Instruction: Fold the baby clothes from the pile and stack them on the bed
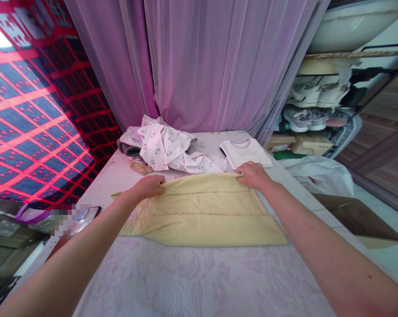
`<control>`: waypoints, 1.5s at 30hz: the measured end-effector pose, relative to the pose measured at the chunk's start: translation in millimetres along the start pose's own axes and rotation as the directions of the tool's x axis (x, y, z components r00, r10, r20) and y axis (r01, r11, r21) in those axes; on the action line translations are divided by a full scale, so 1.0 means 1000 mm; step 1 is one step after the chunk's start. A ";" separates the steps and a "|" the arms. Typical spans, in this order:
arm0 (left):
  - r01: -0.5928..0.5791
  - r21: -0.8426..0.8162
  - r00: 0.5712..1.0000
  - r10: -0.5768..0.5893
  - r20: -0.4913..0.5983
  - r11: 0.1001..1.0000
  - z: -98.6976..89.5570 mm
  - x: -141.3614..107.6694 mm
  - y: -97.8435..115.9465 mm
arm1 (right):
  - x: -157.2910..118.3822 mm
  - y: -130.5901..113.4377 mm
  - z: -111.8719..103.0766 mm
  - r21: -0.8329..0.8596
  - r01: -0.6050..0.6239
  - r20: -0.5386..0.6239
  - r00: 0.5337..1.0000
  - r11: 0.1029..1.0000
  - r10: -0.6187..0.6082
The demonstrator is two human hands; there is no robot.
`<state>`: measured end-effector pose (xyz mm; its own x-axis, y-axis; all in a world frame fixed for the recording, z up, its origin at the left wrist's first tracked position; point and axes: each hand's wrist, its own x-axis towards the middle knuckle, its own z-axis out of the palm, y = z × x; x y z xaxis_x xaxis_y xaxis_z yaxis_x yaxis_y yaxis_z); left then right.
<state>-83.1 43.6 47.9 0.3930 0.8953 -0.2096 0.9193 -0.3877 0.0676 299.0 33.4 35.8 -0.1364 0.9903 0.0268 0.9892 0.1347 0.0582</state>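
A pale yellow buttoned garment [202, 215] lies flat and folded on a pale floral bedsheet [192, 277]. My left hand [149, 186] grips its far edge at the left, and my right hand [253, 175] pinches the same edge at the right. Just beyond the hands sits a crumpled heap of white floral clothing [162, 145], with a small tan cloth [141, 167] at its near side. A folded white T-shirt with a lilac collar [245, 152] lies to the right of the heap.
A sheer purple curtain [192, 57] hangs behind the bed. Red-and-blue patterned fabric [30, 114] covers the left side. On the right are shoes on a rack [304, 119], cardboard boxes [311, 144], a white plastic bag [317, 176] and an open carton [357, 215].
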 end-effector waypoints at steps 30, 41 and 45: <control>-0.156 0.030 0.965 0.159 -0.207 0.987 0.043 -0.097 0.018 | -0.126 -0.002 0.030 -0.065 0.117 -0.088 0.989 0.991 -0.123; -0.197 -0.114 0.966 0.173 -0.192 0.974 0.056 -0.085 0.117 | -0.129 -0.004 0.042 -0.123 0.052 -0.075 0.995 0.991 -0.062; -0.189 -0.105 0.968 0.168 -0.187 0.976 0.075 -0.079 0.118 | -0.134 -0.001 0.036 -0.085 -0.008 -0.043 0.999 0.996 0.004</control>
<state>-7.5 -88.7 -0.6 0.5383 0.8427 -0.0090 0.8253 -0.5250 0.2078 318.4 -98.3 -3.7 -0.1344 0.9885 0.0698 0.9820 0.1234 0.1430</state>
